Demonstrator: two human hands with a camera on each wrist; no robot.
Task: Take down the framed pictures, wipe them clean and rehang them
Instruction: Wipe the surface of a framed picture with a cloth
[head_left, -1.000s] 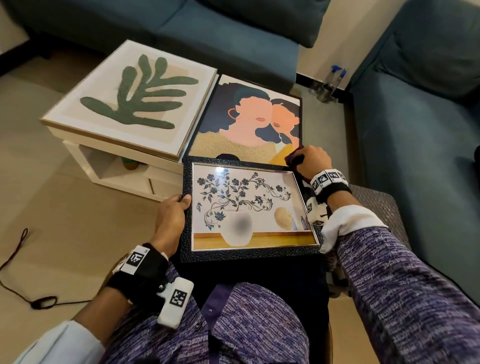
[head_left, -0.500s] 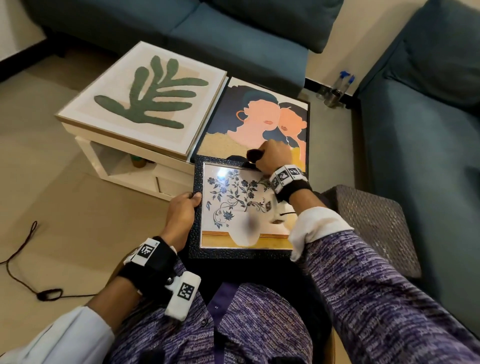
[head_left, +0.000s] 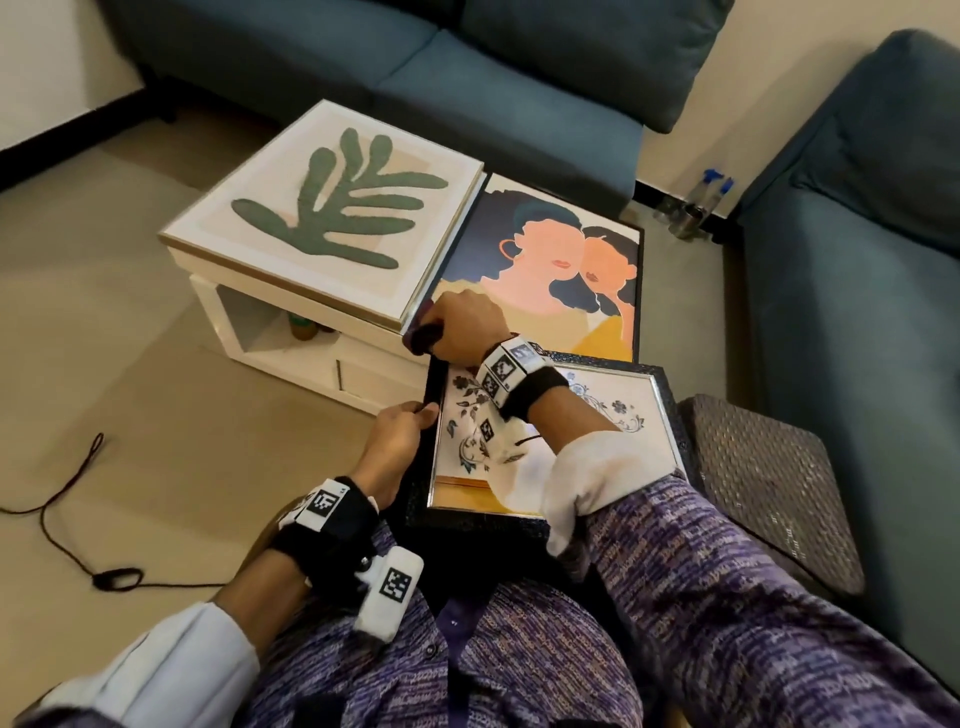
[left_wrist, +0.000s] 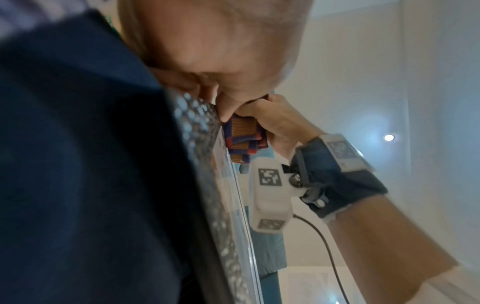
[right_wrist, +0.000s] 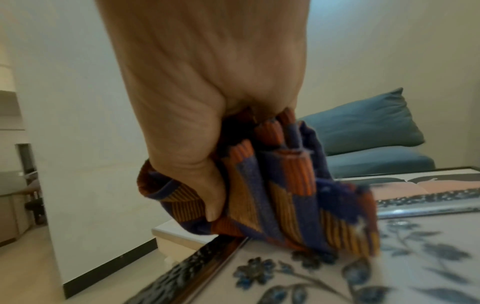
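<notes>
Here, left hand (head_left: 396, 435) gripping the floral frame (head_left: 670, 410), right hand (head_left: 465, 327) clutching a striped cloth (right_wrist: 293, 193).

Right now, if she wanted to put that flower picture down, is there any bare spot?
The white table is crowded: the leaf picture and portrait picture cover its top. Bare spots: the woven stool beside her, the sofa seat beyond the table, and the floor left of it.

The floor (head_left: 130, 415) left of the white table (head_left: 291, 358) is open. Two framed pictures cover the table top. The sofa (head_left: 857, 338) blocks the right.
</notes>
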